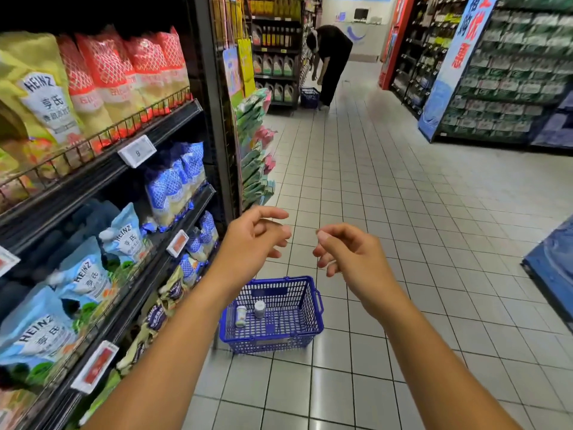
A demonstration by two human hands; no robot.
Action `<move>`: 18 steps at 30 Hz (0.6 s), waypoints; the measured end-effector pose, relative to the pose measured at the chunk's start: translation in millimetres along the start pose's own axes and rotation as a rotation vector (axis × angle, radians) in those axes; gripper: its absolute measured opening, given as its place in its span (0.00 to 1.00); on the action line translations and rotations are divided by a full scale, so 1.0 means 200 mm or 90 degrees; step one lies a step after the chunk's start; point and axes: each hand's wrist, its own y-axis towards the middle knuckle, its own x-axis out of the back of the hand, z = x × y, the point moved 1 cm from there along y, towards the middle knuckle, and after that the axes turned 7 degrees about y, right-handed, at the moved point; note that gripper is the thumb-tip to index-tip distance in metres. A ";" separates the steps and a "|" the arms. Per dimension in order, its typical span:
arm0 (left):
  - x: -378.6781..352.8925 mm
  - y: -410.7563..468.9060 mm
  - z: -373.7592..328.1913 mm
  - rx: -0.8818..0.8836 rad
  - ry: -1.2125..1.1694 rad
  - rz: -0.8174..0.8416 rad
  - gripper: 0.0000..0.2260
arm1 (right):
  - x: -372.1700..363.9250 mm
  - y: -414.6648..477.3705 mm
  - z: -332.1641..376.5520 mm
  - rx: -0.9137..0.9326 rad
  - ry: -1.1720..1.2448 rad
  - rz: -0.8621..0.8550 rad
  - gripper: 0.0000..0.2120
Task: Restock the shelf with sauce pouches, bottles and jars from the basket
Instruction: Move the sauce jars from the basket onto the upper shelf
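1. Fingers (273, 212) of the left hand (254, 240) are hanging loosely curled at the centre of the frame, gripping nothing. The right hand (350, 256), just beside it, is showing the same slack fingers (328, 234), also holding nothing (thumb and forefinger are nearing each other, with nothing between them).
2. Filling the left side of the frame, the shelf (93, 178) is carrying red pouches (102, 72) and a yellow Heinz pouch (40, 88) on its upper tier. Blue Heinz pouches (121, 234) are standing on the tiers below.
3. Stretching across the right and bottom of the frame, the tiled floor (403, 212) is running up the aisle.
4. At the upper centre, another person (331, 57) in black is bending over beside a far basket (309, 97).
5. Below the hands, at lower centre, the blue basket (266, 344) is sitting on the floor near the foot of the shelf.
6. Inside it, a labelled bottle (241, 316) and a grey bottle (259, 308), both white-capped, are lying near its left wall.
7. A white price tag (137, 150) is clinging to the shelf edge at upper left.
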 end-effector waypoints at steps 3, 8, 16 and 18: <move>0.05 0.17 0.09 0.021 -0.010 0.003 0.08 | -0.06 0.17 -0.07 -0.015 -0.001 -0.007 0.04; 0.15 0.47 0.25 0.053 -0.014 0.022 0.08 | -0.16 0.45 -0.20 -0.049 0.011 -0.030 0.05; 0.26 0.85 0.48 0.089 -0.019 0.053 0.08 | -0.26 0.80 -0.38 -0.088 -0.001 -0.051 0.03; 0.27 0.93 0.54 0.099 -0.028 0.058 0.08 | -0.27 0.88 -0.43 -0.096 -0.007 -0.050 0.03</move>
